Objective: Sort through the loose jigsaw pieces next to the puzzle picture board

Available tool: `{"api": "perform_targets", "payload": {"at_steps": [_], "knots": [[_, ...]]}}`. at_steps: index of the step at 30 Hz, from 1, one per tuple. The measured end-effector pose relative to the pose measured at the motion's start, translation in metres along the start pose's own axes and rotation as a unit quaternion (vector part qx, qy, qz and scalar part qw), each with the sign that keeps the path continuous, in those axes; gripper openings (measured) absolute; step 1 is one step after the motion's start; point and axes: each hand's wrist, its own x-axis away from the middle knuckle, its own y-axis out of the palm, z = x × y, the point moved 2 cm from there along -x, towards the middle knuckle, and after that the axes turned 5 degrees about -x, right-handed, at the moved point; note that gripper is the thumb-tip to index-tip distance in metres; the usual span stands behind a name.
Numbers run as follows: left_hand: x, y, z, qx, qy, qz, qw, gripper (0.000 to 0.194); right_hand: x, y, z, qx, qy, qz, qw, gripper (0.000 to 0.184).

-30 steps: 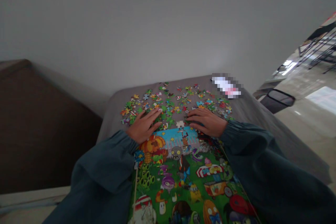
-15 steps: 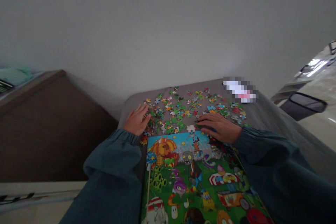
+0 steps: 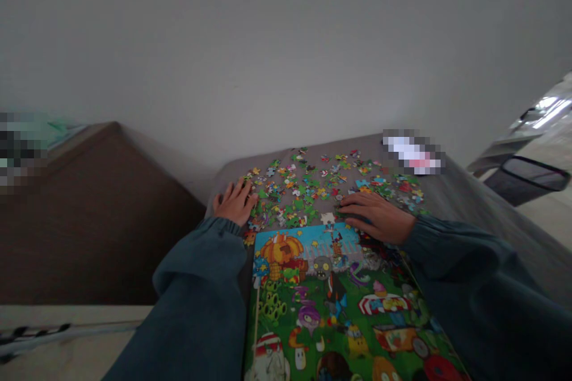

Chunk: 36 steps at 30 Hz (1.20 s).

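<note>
A colourful cartoon jigsaw puzzle (image 3: 330,303) lies assembled in front of me, with zombies, plants and a pumpkin house. Beyond its top edge, a spread of several loose jigsaw pieces (image 3: 313,190) covers the grey cloth. My left hand (image 3: 235,202) rests flat with its fingers apart, on the cloth at the left edge of the loose pieces. My right hand (image 3: 375,218) lies with its fingers together at the puzzle's top edge, among the pieces. Its fingers hide whatever is under them.
The grey cloth-covered surface (image 3: 465,214) slopes away at the right. A pixelated white and pink object (image 3: 413,152) lies at its far edge. A brown panel (image 3: 98,220) stands at the left, a white wall (image 3: 286,41) behind, and a dark mesh-sided item (image 3: 525,178) at the right.
My left hand has moved left, off the pieces to their edge. My right hand has shifted slightly. The whole scene sits further right in the view, and the puzzle looks unmoved on the cloth.
</note>
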Motion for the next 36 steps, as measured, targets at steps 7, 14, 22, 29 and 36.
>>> {"api": "perform_targets", "payload": {"at_steps": [7,14,22,29,36], "knots": [[-0.012,0.001,0.001,0.025,-0.014,0.031,0.999,0.07,-0.001,0.0,0.0,-0.01,0.0,0.007,1.0,0.035],[-0.018,-0.001,-0.01,0.079,-0.015,0.064,0.995,0.079,-0.002,0.0,0.001,-0.007,0.003,0.001,1.0,0.035],[-0.012,-0.008,-0.023,0.032,0.031,0.049,0.998,0.067,-0.003,0.001,0.0,0.01,0.005,-0.004,1.0,0.033],[-0.001,-0.004,-0.011,-0.017,0.054,0.027,0.998,0.064,-0.003,-0.002,-0.002,0.001,0.004,-0.007,1.0,0.032],[0.0,-0.004,-0.009,-0.03,0.049,-0.01,0.998,0.071,-0.004,-0.002,-0.002,0.008,0.0,-0.002,1.0,0.031]]}}
